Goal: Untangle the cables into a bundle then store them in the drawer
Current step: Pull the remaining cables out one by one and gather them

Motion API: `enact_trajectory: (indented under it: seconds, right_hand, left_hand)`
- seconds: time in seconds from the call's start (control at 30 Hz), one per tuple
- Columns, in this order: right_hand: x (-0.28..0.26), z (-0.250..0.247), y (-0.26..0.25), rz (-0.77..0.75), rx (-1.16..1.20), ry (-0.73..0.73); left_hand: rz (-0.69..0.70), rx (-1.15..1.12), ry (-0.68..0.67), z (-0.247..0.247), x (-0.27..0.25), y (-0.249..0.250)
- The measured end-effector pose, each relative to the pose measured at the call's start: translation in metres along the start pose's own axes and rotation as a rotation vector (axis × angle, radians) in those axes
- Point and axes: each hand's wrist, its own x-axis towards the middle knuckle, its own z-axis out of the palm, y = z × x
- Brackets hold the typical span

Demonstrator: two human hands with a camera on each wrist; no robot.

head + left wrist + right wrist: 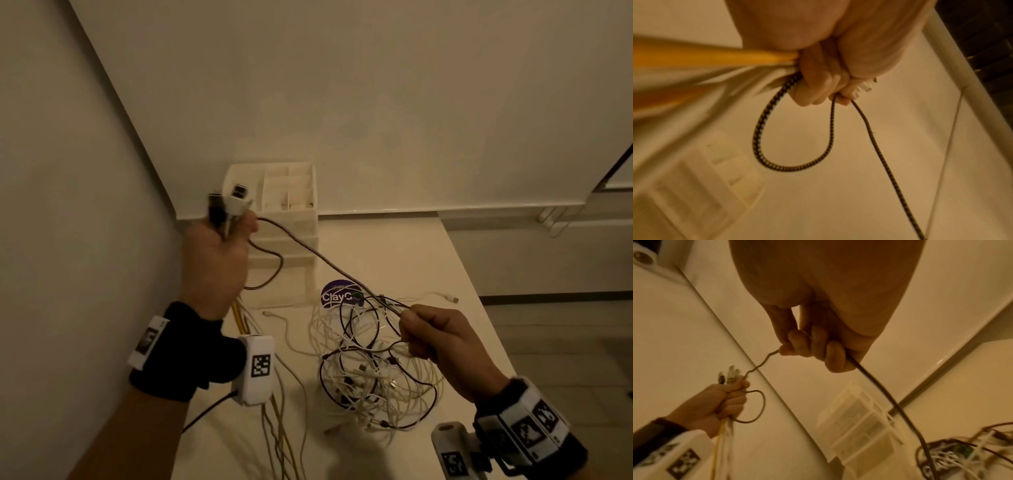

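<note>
Two hands work above the white table (394, 240), both fists closed around cable. The left hand (215, 263) is raised near the corner of the walls and grips a gathered bundle of cables (274, 421): plug ends, one black and a couple white, stick up out of the top of the fist (227, 202), while yellow and white strands hang from below it past the wrist and down over the table's near edge. The left wrist view shows those fingers (818, 87) curled tight round the strands, with a black-and-yellow braided cable (758, 134) forming a loop below the fist.

That braided cable runs slack from the left fist across to the right hand (442, 339), which holds it with curled fingers (835, 356) (it enters the fist on one side and leaves on the other, trailing down toward the table).

Below and left of the right hand lies the tangled pile of cables (373, 373), mostly white with dark maroon loops, resting on the table. A blue round sticker (337, 294) shows beside it. The white plastic drawer organizer (291, 240) stands against the back wall, behind the left hand; its drawer fronts look closed, and open compartments sit on top.
</note>
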Motion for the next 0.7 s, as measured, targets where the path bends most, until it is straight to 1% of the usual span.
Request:
enact_trajectory:
  seconds: [0.07, 0.13, 0.17, 0.2, 0.27, 0.3, 0.33, 0.37, 0.4, 0.43, 0.5, 0.53, 0.6, 0.63, 0.7]
  right_hand:
    - [0.002, 0.000, 0.006, 0.012, 0.005, 0.088]
    - [0.006, 0.004, 0.003, -0.024, 0.019, 0.131]
    - [0.009, 0.006, 0.000, -0.058, 0.007, 0.131]
    - [0.012, 0.008, -0.005, -0.094, -0.018, 0.120]
    - [0.017, 0.016, -0.019, -0.158, -0.075, 0.082]
    - [0.019, 0.021, -0.026, -0.192, -0.088, 0.053]
    - [0.021, 0.025, -0.033, -0.228, -0.083, 0.016]
    - [0.023, 0.029, -0.039, -0.259, -0.065, -0.017]
    - [0.024, 0.031, -0.044, -0.278, -0.043, -0.040]
    - [0.025, 0.032, -0.046, -0.286, -0.024, -0.059]
    - [0.026, 0.030, -0.042, -0.268, -0.002, -0.102]
    - [0.026, 0.028, -0.035, -0.251, -0.015, -0.114]
    - [0.026, 0.023, -0.014, -0.226, -0.075, -0.092]
    - [0.026, 0.021, -0.003, -0.209, -0.096, -0.060]
    - [0.025, 0.017, 0.016, -0.189, -0.086, 0.008]
  left_hand:
    - [0.027, 0.017, 0.058, -0.007, 0.000, -0.001]
    - [0.062, 0.026, 0.027, -0.005, -0.010, 0.005]
    - [0.072, 0.006, -0.037, 0.000, -0.019, 0.009]
    - [0.067, -0.024, -0.144, 0.006, -0.028, 0.013]
    - [0.042, -0.031, -0.408, 0.023, -0.047, 0.018]
    - [0.072, 0.013, -0.529, 0.032, -0.054, 0.017]
    - [0.140, 0.084, -0.611, 0.038, -0.060, 0.015]
    - [0.223, 0.149, -0.638, 0.043, -0.063, 0.012]
    - [0.280, 0.180, -0.622, 0.045, -0.066, 0.008]
    - [0.300, 0.171, -0.582, 0.045, -0.066, 0.005]
    - [0.296, 0.128, -0.494, 0.041, -0.063, 0.005]
    - [0.271, 0.113, -0.444, 0.037, -0.060, 0.008]
    - [0.233, 0.108, -0.303, 0.028, -0.051, 0.011]
    - [0.228, 0.122, -0.226, 0.023, -0.045, 0.011]
    - [0.201, 0.129, -0.114, 0.015, -0.037, 0.012]
